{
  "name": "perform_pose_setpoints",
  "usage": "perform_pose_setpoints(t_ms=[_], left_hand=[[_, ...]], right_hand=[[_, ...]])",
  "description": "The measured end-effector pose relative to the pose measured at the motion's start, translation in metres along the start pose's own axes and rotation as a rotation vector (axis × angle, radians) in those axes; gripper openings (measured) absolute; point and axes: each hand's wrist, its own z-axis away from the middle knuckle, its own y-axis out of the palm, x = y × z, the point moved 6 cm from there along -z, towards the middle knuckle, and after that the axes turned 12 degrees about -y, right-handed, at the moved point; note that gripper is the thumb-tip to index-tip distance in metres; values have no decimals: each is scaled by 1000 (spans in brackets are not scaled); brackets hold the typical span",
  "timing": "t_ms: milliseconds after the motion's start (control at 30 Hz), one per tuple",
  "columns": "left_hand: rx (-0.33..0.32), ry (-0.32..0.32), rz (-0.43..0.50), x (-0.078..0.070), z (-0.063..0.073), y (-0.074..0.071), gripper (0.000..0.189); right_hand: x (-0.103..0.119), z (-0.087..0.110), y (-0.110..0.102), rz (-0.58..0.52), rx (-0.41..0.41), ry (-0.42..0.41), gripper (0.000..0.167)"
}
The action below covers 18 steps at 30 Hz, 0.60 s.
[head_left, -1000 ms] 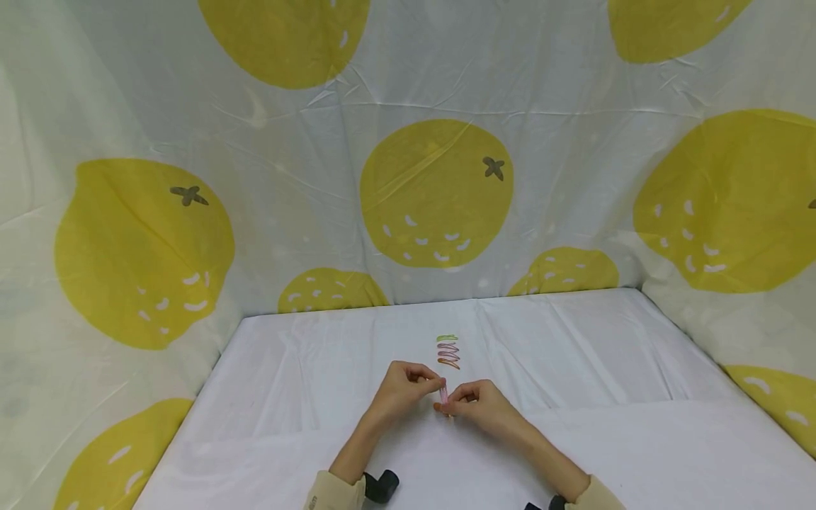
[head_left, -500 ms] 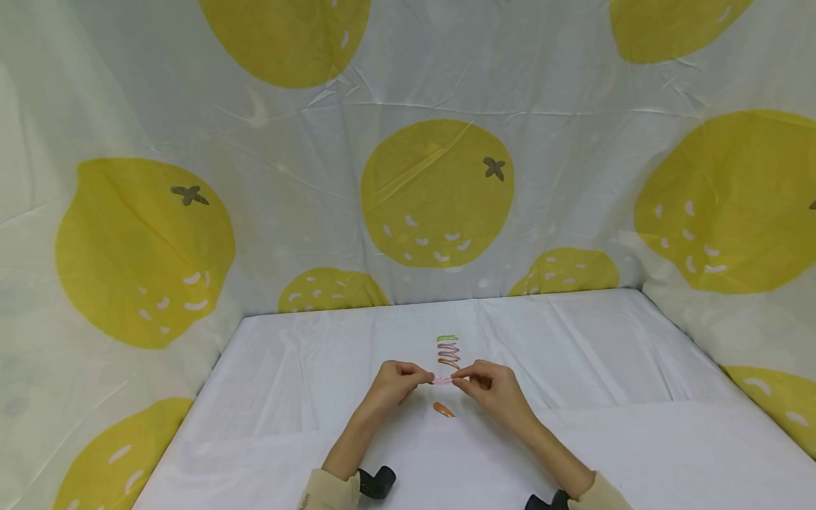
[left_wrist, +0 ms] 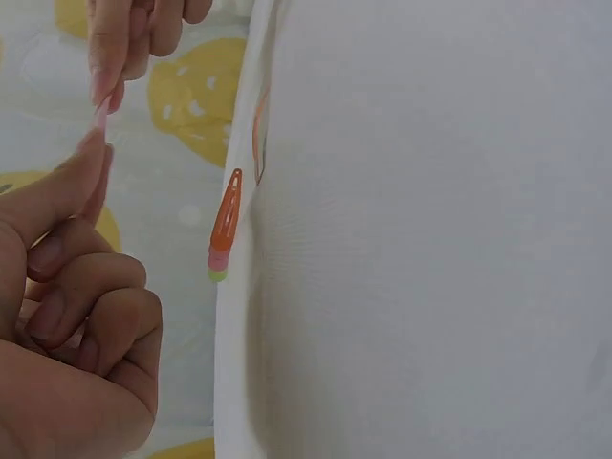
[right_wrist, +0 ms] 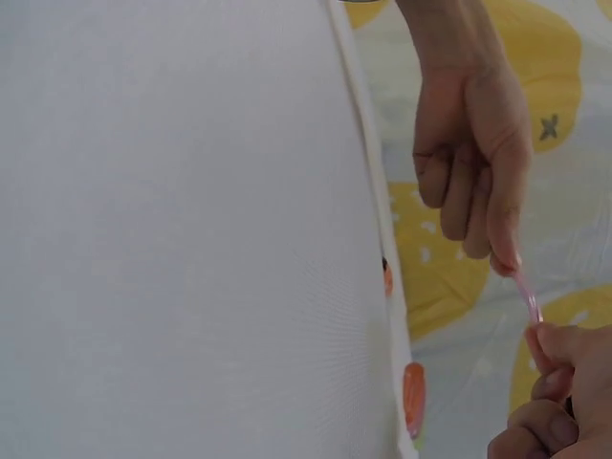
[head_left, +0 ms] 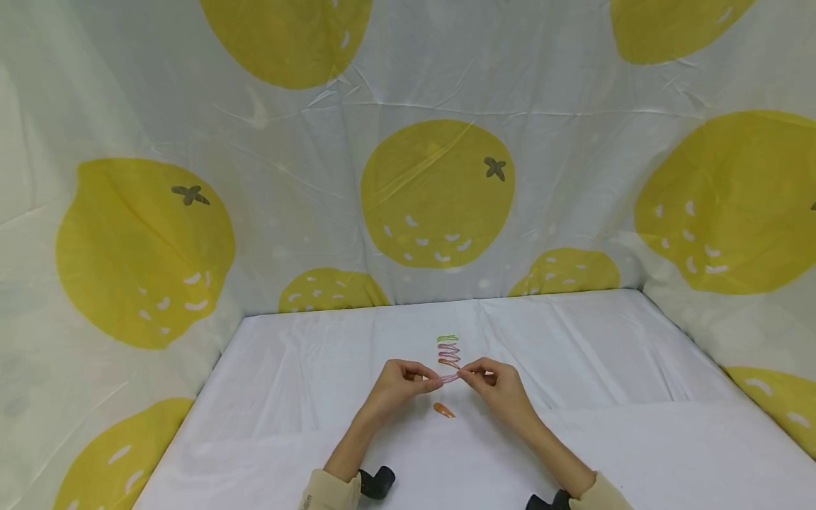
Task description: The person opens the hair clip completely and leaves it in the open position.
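Note:
Between my two hands a pink snap hair clip (head_left: 450, 377) is held up over the white table. The thumb and finger of my left hand (head_left: 397, 391) pinch one end. My right hand (head_left: 500, 391) pinches the other end, and in the right wrist view the pink middle of the hair clip (right_wrist: 529, 295) shows between the fingertips. Just beyond the hands, an orange hair clip (head_left: 449, 363) lies at the near end of a column with pink clips (head_left: 448, 347) and a green clip (head_left: 448, 338). Nearer to me lies a single orange hair clip (head_left: 443, 410).
A white cloth covers the table (head_left: 574, 439). Behind and at both sides hangs a pale curtain (head_left: 319, 177) with large yellow lemons. In the left wrist view, an orange clip (left_wrist: 227, 212) partly hides pink and green ones.
The pink hair clip has turned from pointing toward me to lying crosswise between the hands. My right hand has moved forward and right, uncovering the near orange clip.

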Motion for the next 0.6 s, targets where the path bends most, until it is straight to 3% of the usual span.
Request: perform_pose_setpoints(t_ms=[267, 433, 600], left_hand=[[0, 109, 39, -7, 3, 1, 16], [-1, 172, 42, -13, 5, 4, 12], [-35, 179, 18, -15, 6, 5, 13]], right_hand=[[2, 1, 0, -36, 2, 9, 6], [6, 3, 1, -49, -13, -36, 6], [6, 3, 1, -16, -25, -58, 7]])
